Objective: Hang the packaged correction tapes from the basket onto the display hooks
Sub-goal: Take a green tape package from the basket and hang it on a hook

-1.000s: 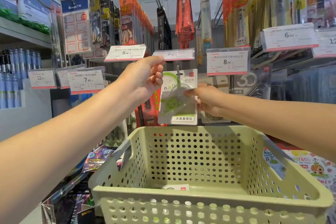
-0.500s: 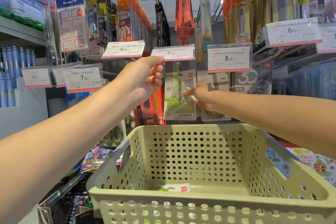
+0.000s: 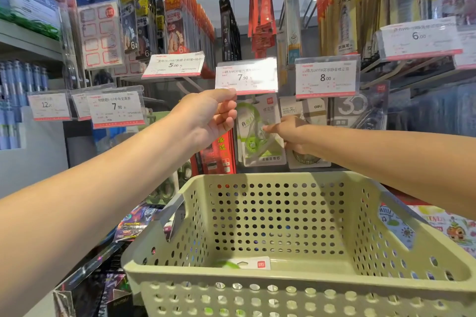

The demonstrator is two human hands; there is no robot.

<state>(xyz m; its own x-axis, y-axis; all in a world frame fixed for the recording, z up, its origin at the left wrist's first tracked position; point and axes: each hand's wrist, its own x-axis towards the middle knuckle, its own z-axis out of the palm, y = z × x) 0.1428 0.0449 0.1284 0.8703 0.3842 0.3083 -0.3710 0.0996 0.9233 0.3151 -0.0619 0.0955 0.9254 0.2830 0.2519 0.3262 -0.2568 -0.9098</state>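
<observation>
left hand (image 3: pixel 208 121) pinches the price tag (image 3: pixel 246 75), right hand (image 3: pixel 291 134) holds the correction tape pack (image 3: pixel 260 131)

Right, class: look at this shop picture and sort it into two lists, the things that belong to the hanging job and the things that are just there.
Part of the job:
- green correction tape pack, held by the right hand
- 7.90 price tag, lifted by the left hand
- basket
- pack in the basket

Just there:
- 8.00 price tag
- label sheets
- red packs
</observation>
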